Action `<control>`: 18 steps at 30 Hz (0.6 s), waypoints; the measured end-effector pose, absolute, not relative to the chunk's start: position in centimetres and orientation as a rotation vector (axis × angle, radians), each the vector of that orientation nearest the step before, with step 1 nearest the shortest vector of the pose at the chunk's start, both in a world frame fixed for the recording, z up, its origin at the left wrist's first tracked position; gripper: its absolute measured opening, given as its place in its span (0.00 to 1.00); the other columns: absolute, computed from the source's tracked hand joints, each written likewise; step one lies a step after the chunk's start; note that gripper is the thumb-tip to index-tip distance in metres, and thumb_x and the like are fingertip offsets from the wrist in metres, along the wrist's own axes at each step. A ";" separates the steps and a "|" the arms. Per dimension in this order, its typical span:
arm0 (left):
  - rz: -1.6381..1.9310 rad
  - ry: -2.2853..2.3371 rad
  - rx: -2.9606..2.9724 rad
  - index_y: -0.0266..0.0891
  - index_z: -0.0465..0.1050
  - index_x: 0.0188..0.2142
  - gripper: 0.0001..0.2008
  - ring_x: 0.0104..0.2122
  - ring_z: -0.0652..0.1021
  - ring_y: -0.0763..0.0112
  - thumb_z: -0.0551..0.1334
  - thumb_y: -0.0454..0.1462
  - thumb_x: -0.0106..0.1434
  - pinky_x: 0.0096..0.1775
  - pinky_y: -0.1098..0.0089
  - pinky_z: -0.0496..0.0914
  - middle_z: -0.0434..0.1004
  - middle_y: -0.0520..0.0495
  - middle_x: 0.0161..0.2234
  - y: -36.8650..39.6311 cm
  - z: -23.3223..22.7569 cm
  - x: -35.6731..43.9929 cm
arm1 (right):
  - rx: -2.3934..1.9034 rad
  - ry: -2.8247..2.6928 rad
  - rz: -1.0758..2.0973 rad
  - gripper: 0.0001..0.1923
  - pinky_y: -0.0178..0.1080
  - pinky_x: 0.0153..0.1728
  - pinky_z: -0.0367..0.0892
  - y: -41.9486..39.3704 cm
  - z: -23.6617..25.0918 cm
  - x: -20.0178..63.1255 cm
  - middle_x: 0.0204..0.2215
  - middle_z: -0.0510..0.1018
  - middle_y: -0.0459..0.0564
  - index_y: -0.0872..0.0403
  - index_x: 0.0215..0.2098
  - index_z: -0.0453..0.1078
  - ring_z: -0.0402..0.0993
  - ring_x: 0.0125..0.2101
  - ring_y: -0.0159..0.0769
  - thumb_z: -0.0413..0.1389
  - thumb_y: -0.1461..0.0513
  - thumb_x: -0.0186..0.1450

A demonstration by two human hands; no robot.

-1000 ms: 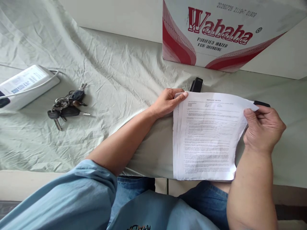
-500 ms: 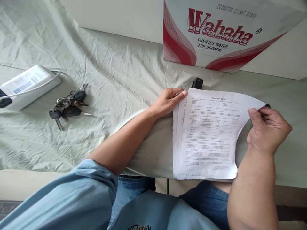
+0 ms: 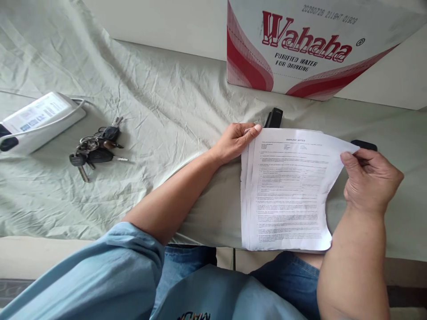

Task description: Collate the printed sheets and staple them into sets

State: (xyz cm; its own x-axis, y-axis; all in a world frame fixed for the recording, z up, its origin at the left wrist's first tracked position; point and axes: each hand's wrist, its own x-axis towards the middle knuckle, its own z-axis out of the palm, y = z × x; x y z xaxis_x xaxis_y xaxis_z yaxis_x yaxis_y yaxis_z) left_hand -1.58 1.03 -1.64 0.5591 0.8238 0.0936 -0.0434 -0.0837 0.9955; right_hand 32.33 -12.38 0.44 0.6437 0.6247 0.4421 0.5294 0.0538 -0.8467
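The stack of printed sheets (image 3: 287, 191), headed "OVERLEAF NOTES", lies at the table's near edge, its bottom overhanging. The left hand (image 3: 235, 142) pinches its 10 o'clock corner; the right hand (image 3: 370, 180) grasps the top sheet's 2 o'clock corner. At 12 o'clock stands a "Wahaha Purified Water for Drinking" carton (image 3: 310, 49). Open cloth (image 3: 160, 98) lies toward 9 o'clock, up to the keys (image 3: 95, 149).

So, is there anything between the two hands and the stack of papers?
Nothing visible. The left hand rests on the top left corner of the stack of papers, and the right hand pinches the top sheet's right corner directly.
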 end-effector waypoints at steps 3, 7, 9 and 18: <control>0.791 0.728 1.535 0.44 0.66 0.29 0.43 0.28 0.65 0.72 0.75 0.77 0.69 0.29 0.65 0.56 0.63 0.53 0.27 1.2 -1.8 -1.7 | -1.596 -1.007 0.107 0.21 0.47 0.38 0.76 -12.5 0.4 32.2 0.29 0.86 0.45 0.48 0.36 0.92 0.78 0.31 0.40 0.86 0.45 0.53; 0.849 0.741 1.585 0.44 0.65 0.28 0.42 0.30 0.63 0.72 0.76 0.74 0.70 0.32 0.65 0.57 0.60 0.54 0.26 1.5 -2.0 -1.8 | -1.632 -1.013 0.166 0.28 0.48 0.45 0.80 -12.8 0.2 32.5 0.33 0.88 0.46 0.49 0.41 0.92 0.81 0.35 0.40 0.86 0.39 0.56; 0.906 0.768 1.568 0.44 0.67 0.29 0.41 0.31 0.64 0.71 0.75 0.74 0.71 0.33 0.65 0.58 0.62 0.53 0.27 1.5 -2.2 -1.7 | -1.673 -1.009 0.310 0.38 0.52 0.55 0.84 -13.2 0.2 32.8 0.40 0.92 0.49 0.47 0.49 0.91 0.87 0.43 0.44 0.85 0.32 0.55; 1.194 0.875 1.280 0.43 0.62 0.31 0.42 0.30 0.64 0.74 0.75 0.74 0.74 0.32 0.71 0.60 0.56 0.54 0.29 2.0 -3.9 -1.0 | -2.005 -0.836 1.108 0.51 0.63 0.51 0.93 -17.6 3.6 35.5 0.45 0.96 0.59 0.41 0.55 0.89 0.96 0.53 0.69 0.83 0.22 0.47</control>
